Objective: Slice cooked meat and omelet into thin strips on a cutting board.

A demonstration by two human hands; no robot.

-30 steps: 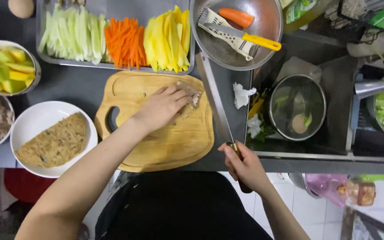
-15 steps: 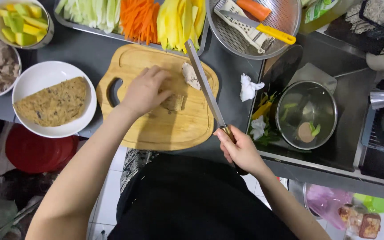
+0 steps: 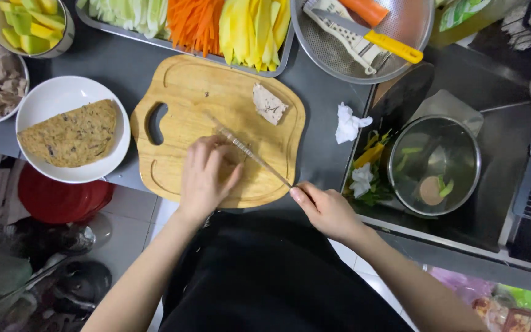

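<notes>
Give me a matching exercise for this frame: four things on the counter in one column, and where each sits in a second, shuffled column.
Things:
1. knife
2. flat omelette
3. peeler
4. pale meat block

Places:
A. in the metal colander
B. on the white plate
C. in the right hand
D. far side of the cutting board

Pairs: 1-C, 2-B, 3-A, 4-D

omelette plate (image 3: pixel 44 101), vegetable tray (image 3: pixel 281 58), colander (image 3: pixel 333 52), steel pot (image 3: pixel 462 144)

1. We find open board (image 3: pixel 179 92) at the upper left of the cutting board.
2. The meat block (image 3: pixel 269 103) sits at its upper right.
3. Tray (image 3: pixel 155 38) and plate (image 3: pixel 62 92) hem the frame's top and left.
</notes>
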